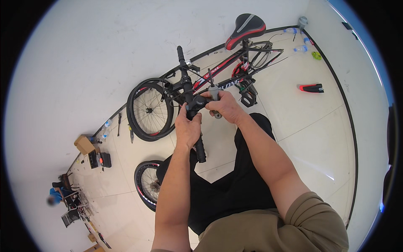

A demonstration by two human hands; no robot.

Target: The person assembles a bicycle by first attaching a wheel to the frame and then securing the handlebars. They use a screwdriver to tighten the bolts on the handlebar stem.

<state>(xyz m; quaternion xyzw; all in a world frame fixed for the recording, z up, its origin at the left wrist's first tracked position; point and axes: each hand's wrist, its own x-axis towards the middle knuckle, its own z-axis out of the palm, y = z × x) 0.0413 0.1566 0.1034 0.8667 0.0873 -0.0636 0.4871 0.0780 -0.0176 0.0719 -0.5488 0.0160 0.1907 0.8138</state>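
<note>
A black handlebar (186,80) with rubber grips runs roughly upright through the middle of the view. My left hand (187,129) is closed around its lower half, just below the clamp. The black stem (199,102) juts from the clamp toward my right hand (227,107), whose fingers are closed around its far end. Right there a grey cylindrical part (214,90) passes behind my fingers, partly hidden by them. Beyond, the black and red bicycle frame (222,69) with its saddle (246,30) leans along the wall, without a rear wheel in its rear end.
A spoked wheel (150,110) rests against the wall; another wheel with a cassette (147,185) lies by my left leg. A black and red mudguard-like piece (311,88) lies on the floor at right. Plastic bottles (300,49), a cardboard box (84,145) and tools (119,124) lie along the walls.
</note>
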